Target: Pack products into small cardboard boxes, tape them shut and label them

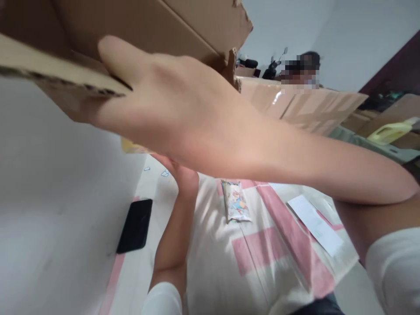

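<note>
Close in front of the camera, my right hand (177, 100) is closed on the edge of a brown cardboard box (144, 22), its thumb on one side of the cardboard and its fingers on the other. The box is tilted and fills the upper left. Beneath my right arm, my left hand (177, 168) reaches forward; its fingers are hidden behind the right hand. A yellowish, shiny thing (131, 145) shows beside it, too covered to name. A small printed packet (236, 202) lies on the pink and white cloth (213, 262) below.
A black phone (135, 226) lies at the left by the wall. On the right of the cloth is a white paper slip (315, 224). Behind stand a taped carton (315, 105) and a yellow-handled container (390, 132). Another person (303, 70) is in the background.
</note>
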